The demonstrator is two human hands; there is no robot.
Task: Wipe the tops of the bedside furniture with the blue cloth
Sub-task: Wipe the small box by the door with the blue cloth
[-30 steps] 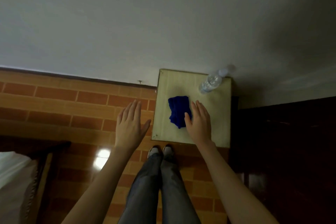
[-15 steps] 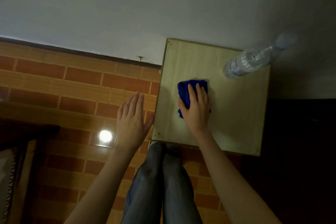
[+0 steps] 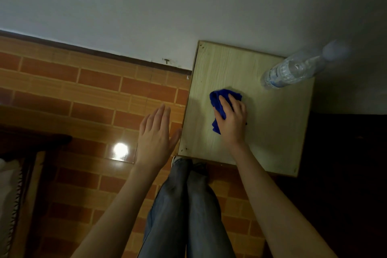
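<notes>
A small light-wood bedside table [image 3: 272,132] stands against the white wall. The blue cloth [image 3: 217,100] lies bunched on the left half of its top. My right hand [image 3: 232,123] lies over the cloth with its fingers curled onto it, gripping it against the wood; part of the cloth is hidden under the palm. My left hand [image 3: 156,138] hovers flat with straight fingers over the floor just left of the table's edge, holding nothing.
A clear plastic water bottle [image 3: 291,71] stands at the table's back right corner. Dark furniture [image 3: 345,174] adjoins the table on the right. A bed edge [image 3: 8,184] shows at far left. My legs [image 3: 184,205] stand at the table's front on the brick-pattern floor.
My right hand moved from beside the cloth onto it and closed on it, bunching it. The view came closer to the table. My left hand stayed flat beside the table.
</notes>
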